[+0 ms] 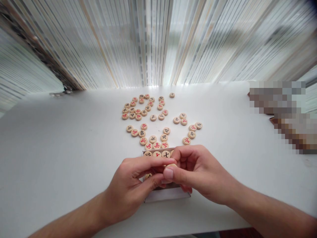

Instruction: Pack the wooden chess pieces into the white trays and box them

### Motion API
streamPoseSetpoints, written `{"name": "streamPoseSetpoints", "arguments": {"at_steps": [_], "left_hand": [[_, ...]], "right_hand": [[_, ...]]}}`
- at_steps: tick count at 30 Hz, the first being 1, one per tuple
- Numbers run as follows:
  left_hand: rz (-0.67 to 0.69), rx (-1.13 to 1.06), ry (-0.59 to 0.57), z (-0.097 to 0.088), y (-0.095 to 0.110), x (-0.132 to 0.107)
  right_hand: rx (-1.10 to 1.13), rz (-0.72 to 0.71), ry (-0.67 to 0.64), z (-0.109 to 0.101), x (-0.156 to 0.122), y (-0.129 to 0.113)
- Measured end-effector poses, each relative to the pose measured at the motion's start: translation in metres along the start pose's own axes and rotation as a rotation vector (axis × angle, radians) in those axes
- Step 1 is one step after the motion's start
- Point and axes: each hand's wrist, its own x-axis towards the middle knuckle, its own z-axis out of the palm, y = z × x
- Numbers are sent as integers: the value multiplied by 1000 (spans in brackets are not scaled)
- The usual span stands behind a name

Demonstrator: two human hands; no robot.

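Over a small open box (pixel 168 194), my two hands meet around one round wooden xiangqi piece (pixel 171 165). My right hand (pixel 205 172) is closed on the piece, its thumb pressed to the near side. The fingertips of my left hand (pixel 133 181) are closed in on the same piece, index finger along its upper edge. Along the far side of the box sits a row of pieces; a black-marked piece (pixel 148 154) and a red-marked piece (pixel 157 154) show there. Another piece (pixel 148 176) peeks out behind my left fingers. My hands hide much of the box.
Many loose xiangqi pieces (pixel 156 145) with red or black characters lie on the white table (pixel 74 158) beyond the box. Vertical blinds (pixel 148 43) hang behind the table. Brown-edged, partly pixelated objects (pixel 284 132) lie at the right.
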Motion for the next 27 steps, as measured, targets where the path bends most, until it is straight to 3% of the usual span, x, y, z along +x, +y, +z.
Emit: {"name": "streamPoseSetpoints", "arguments": {"at_steps": [5, 12, 19, 27], "left_hand": [[-45, -112, -39, 1, 3, 1], [-144, -252, 30, 3, 5, 2], [-120, -239, 11, 2, 5, 2], [-127, -204, -1, 2, 4, 0]], "right_hand": [[-59, -23, 4, 0, 0, -2], [57, -66, -48, -2, 2, 0], [20, -18, -7, 2, 0, -5], [71, -40, -47, 0, 0, -3]]}}
